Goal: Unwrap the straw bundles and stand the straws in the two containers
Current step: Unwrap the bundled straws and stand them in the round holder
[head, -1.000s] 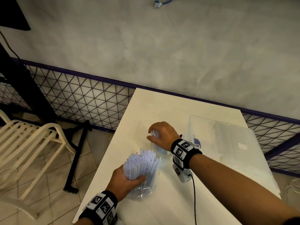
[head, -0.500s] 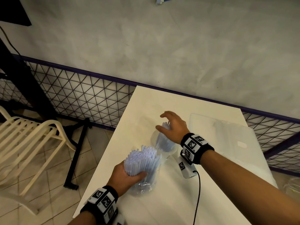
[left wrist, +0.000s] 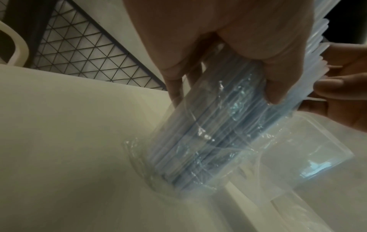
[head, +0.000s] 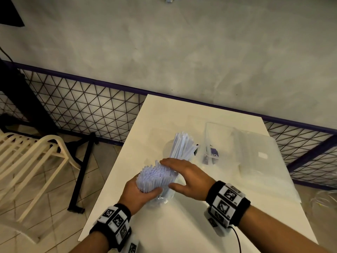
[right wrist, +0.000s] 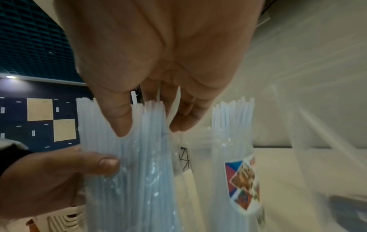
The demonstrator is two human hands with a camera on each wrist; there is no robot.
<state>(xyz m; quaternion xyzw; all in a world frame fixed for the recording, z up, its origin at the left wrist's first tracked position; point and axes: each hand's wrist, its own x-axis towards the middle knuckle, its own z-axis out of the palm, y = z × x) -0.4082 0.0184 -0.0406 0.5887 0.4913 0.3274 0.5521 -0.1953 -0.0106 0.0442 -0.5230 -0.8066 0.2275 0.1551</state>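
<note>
The left hand [head: 140, 194] is wrapped around a bundle of pale translucent plastic straws [head: 155, 177], thumb across the near side and fingers behind, holding it upright with its lower end on the white rectangular table [head: 182, 225]. Crinkled clear plastic wrap [left wrist: 200, 141] still covers the lower part of this bundle and spreads out on the table at its base; the upper straw ends are bare. The right hand [head: 187, 179] is spread over the top of the same bundle, fingers extended and relaxed, with fingertips [right wrist: 123, 125] touching the straw ends; it does not clasp them. Just beyond the bundle stands a clear plastic cup-shaped container [right wrist: 234, 164] bearing a multicoloured printed label, and it holds a smaller group of loose straws [head: 183, 146] leaning toward the far right. Flat clear plastic packaging [head: 255, 157] lies on the right side of the table. A cream plastic chair [head: 27, 157] stands on the tiled floor to the left.
</note>
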